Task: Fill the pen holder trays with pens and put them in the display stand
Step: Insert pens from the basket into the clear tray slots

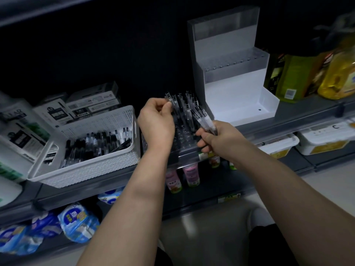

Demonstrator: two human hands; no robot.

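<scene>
Left hand [156, 121]: curled, thumb and forefinger pinching the top end of one pen [170, 99] at the far left of the tray; gripped high, probably to leave the tip free to find its hole.
Right hand [219, 140]: closed around a bundle of pens [205, 120], barrels fanning up and away toward the tray; kept close, likely as a ready supply within short reach of the other hand.
Hands: apart, not touching each other, one on either side of the tray's near half.
Pen holder tray [180, 137]: clear, at the shelf [288, 120] edge between the white basket and the display stand; not yet in the stand.
Standing pens [184, 104]: upright in the far rows, with bare holes in the near rows; judged partly filled.
White basket [107, 120]: just left of the tray, with loose pens [96, 144] lying in its bottom; handy for restocking.
Display stand [240, 100]: stepped, white and clear, just right of and behind the tray; lowest step bare, with what seems a clear holed strip on an upper step and no pens visible there.
Tray against hands: directly below and between both; crossed at its left edge by the left wrist, overhung at its front right corner by the right hand; contact with either impossible to tell.
Step in hand: by judgement, seating pens one at a time from the bundle.
</scene>
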